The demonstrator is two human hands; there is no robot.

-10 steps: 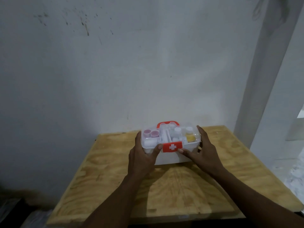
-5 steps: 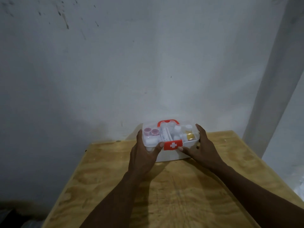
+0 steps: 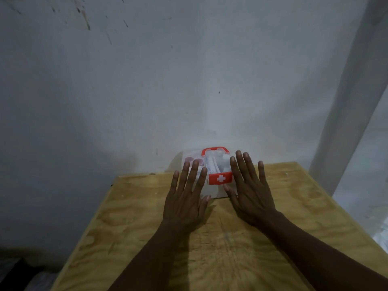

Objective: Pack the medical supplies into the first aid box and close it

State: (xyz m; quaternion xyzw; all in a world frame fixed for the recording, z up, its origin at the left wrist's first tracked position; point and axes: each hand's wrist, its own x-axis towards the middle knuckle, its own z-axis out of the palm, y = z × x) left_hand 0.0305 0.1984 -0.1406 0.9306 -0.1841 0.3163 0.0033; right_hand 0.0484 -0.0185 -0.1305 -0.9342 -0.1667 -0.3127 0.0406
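Plywood bench (image 3: 294,217) stands against a pale, marked wall (image 3: 147,80); a light pillar (image 3: 352,101) rises at far right. First aid box (image 3: 212,171) sits at the far edge of the bench, centred, lid down, red latch (image 3: 220,178) with white cross facing near, red handle (image 3: 215,149) on top. Left hand (image 3: 186,198) and right hand (image 3: 249,192) are both flat, fingers spread, palms down, holding nothing, positioned just in front of the box at either side of the latch. Contact with the box cannot be determined.
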